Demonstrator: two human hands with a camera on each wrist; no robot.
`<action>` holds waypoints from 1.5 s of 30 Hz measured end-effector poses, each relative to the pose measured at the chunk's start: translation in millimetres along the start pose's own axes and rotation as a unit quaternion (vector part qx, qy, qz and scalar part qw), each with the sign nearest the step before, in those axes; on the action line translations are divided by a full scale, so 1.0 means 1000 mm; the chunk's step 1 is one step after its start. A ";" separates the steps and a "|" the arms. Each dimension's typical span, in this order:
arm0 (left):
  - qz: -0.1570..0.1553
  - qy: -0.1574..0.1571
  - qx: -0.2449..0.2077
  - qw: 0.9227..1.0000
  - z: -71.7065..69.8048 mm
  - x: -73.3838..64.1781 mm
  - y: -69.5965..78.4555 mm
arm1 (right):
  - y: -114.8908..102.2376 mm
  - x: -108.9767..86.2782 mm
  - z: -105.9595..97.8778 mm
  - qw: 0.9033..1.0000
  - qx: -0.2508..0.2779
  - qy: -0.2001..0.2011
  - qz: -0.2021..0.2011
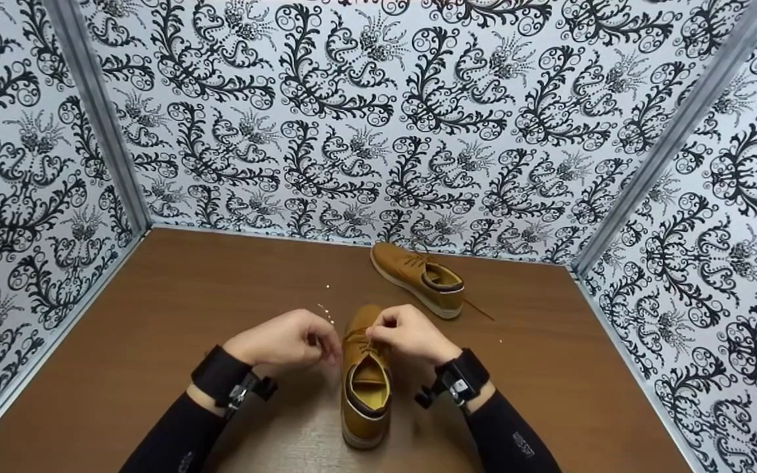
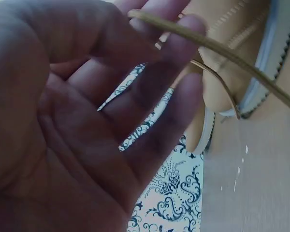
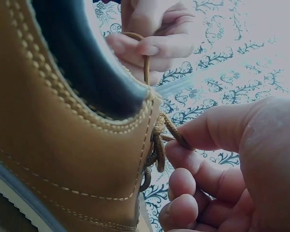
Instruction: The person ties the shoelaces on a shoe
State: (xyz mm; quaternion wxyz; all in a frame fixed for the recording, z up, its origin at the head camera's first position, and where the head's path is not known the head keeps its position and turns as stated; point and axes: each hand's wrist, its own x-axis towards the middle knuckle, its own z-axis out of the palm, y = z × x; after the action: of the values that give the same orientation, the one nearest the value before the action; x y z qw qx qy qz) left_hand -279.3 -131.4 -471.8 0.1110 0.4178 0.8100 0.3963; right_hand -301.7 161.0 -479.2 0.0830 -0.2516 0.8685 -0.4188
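A tan lace-up shoe [image 1: 360, 424] stands on the brown table, its heel toward me. At its left side my left hand [image 1: 286, 341] holds one end of the brown shoelace [image 2: 227, 53] between thumb and fingers. This strand runs from the fingers back to the shoe's top in the right wrist view. My right hand [image 1: 414, 336], over the shoe's right side, pinches a looped piece of lace [image 3: 170, 128] between thumb and index finger close to the knot. In the head view the fingers partly cover the laces.
Behind and to the right lies a second tan shoe [image 1: 401, 266], with a loose lace end [image 1: 480, 310] trailing right. Small bright specks [image 1: 326, 309] mark the wooden table [image 1: 221, 276]. Black-and-white patterned walls [image 1: 352, 131] with grey frame posts enclose the back and sides.
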 end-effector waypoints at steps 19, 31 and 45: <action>0.024 0.029 0.088 0.995 0.001 0.002 0.002 | 0.001 -0.001 -0.001 1.000 -0.009 0.004 0.000; 0.018 -0.003 0.085 0.996 0.004 0.001 0.004 | 0.002 -0.001 0.000 1.000 -0.008 0.003 -0.008; 0.003 -0.032 -0.002 0.999 -0.003 -0.004 0.010 | 0.001 -0.001 0.001 1.000 -0.002 0.003 -0.005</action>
State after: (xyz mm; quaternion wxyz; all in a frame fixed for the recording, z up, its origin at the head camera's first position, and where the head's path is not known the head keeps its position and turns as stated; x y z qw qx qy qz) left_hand -272.0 -132.4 -463.1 0.1366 0.4327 0.8039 0.3847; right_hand -300.6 161.6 -480.7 0.0780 -0.2553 0.8682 -0.4183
